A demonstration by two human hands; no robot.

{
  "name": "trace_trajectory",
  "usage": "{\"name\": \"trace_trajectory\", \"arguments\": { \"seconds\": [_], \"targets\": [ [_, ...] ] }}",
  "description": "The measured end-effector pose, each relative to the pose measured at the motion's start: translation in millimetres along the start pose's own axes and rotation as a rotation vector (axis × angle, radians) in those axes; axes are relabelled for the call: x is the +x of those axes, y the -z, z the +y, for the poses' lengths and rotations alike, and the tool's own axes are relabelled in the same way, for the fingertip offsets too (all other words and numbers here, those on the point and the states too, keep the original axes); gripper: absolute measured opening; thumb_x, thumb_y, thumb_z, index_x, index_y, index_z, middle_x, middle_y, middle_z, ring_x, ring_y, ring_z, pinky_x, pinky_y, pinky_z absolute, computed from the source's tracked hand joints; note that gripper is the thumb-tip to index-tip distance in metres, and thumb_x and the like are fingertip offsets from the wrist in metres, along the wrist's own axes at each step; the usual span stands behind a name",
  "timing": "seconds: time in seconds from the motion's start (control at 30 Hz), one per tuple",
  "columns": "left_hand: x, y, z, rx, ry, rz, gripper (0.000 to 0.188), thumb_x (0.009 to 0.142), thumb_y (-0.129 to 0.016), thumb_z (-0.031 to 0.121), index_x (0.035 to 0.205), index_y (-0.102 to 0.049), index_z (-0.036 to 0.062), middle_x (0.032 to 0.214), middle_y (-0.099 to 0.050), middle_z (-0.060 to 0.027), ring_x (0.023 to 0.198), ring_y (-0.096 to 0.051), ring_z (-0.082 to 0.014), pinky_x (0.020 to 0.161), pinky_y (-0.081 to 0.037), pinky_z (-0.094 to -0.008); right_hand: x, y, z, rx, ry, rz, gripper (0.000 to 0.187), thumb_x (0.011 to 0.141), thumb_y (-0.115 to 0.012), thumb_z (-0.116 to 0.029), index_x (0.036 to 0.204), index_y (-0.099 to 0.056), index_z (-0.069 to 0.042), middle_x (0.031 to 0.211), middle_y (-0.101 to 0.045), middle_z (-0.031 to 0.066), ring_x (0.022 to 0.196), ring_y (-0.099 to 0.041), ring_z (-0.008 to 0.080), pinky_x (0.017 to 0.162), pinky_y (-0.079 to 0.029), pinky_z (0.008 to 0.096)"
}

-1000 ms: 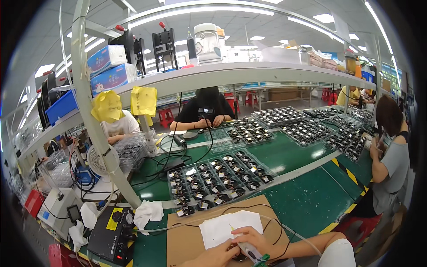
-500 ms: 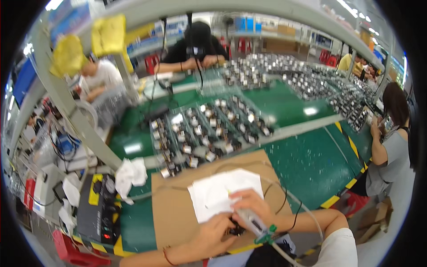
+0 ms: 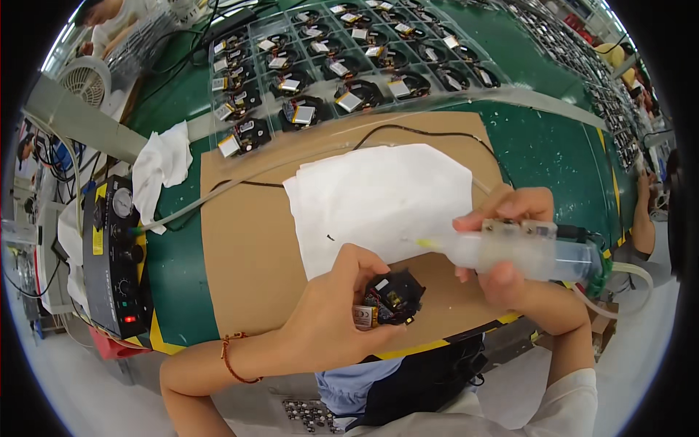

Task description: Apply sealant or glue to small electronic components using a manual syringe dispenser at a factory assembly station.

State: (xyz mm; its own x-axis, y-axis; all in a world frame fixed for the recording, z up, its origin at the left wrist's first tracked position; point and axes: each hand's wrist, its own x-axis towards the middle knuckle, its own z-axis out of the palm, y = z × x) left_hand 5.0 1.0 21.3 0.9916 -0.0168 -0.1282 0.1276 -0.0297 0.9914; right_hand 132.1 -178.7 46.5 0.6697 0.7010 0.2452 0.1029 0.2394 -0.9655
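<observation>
From the wearer's head, one close, wide fisheye view faces down over the green workbench point(image 3: 539, 164).

- I'm in an electronics assembly workshop: yellow-and-black tape point(image 3: 411, 349) runs along the near edge of my green bench point(image 3: 546, 146).
- Toward the far edge, a clear tray point(image 3: 275, 118) holds rows of matching modules point(image 3: 357, 96).
- By the left edge stands a control box point(image 3: 113, 255) with gauge and knobs; I grip a hose-fed syringe point(image 3: 575, 261).
- Others share the room: a worker point(image 3: 120, 22) past the far left corner, an arm point(image 3: 644, 211) beyond the right edge.
</observation>
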Motion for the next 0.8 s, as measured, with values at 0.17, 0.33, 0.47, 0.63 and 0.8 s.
{"name": "trace_trajectory", "arguments": {
  "seconds": [0.17,0.33,0.47,0.63,0.8],
  "targets": [
    [-4,1,9,0.173,0.04,-0.024,0.049,0.069,-0.07,0.007,0.103,-0.035,0.0003,0.084,-0.057,-0.0171,0.074,-0.061,-0.0279,0.065,-0.049,-0.0328,-12,-4,4,-0.045,0.187,-0.122,0.055,0.07,-0.074,-0.028,0.101,-0.033,-0.008,0.09,-0.056,0.0173,0.071,-0.057,0.0193,0.063,-0.049,0.0262],
    [-4,0,17,0.217,0.021,-0.046,0.048,0.068,-0.069,0.005,0.103,-0.037,-0.0006,0.087,-0.058,-0.0182,0.075,-0.061,-0.0325,0.062,-0.049,-0.036,-12,-14,10,-0.203,0.375,-0.152,0.058,0.067,-0.076,-0.027,0.098,-0.032,-0.006,0.081,-0.058,0.0202,0.058,-0.056,0.019,0.058,-0.048,0.0266],
    [-5,0,17,0.274,-0.029,-0.039,0.047,0.067,-0.069,0.003,0.103,-0.038,-0.0009,0.088,-0.058,-0.018,0.075,-0.06,-0.0331,0.061,-0.049,-0.037,-8,-17,15,-0.231,0.378,-0.22,0.056,0.068,-0.076,-0.026,0.098,-0.033,-0.006,0.082,-0.058,0.02,0.059,-0.056,0.0192,0.058,-0.048,0.0265],
    [-5,-4,10,0.284,-0.105,-0.024,0.047,0.066,-0.068,0.0,0.103,-0.039,-0.002,0.088,-0.056,-0.0175,0.075,-0.059,-0.0331,0.062,-0.049,-0.0361,-10,-18,21,-0.098,0.451,-0.218,0.045,0.062,-0.077,-0.016,0.089,-0.046,0.002,0.088,-0.059,0.0244,0.06,-0.06,0.0258,0.046,-0.048,0.029],
    [-8,-5,3,0.352,-0.233,0.024,0.048,0.064,-0.068,-0.002,0.103,-0.041,-0.0043,0.093,-0.055,-0.018,0.078,-0.059,-0.0327,0.061,-0.049,-0.0354,-5,-18,19,-0.173,0.488,-0.32,0.041,0.061,-0.076,-0.017,0.084,-0.048,0.003,0.087,-0.059,0.0241,0.053,-0.057,0.0247,0.042,-0.047,0.0281]
  ]
}}
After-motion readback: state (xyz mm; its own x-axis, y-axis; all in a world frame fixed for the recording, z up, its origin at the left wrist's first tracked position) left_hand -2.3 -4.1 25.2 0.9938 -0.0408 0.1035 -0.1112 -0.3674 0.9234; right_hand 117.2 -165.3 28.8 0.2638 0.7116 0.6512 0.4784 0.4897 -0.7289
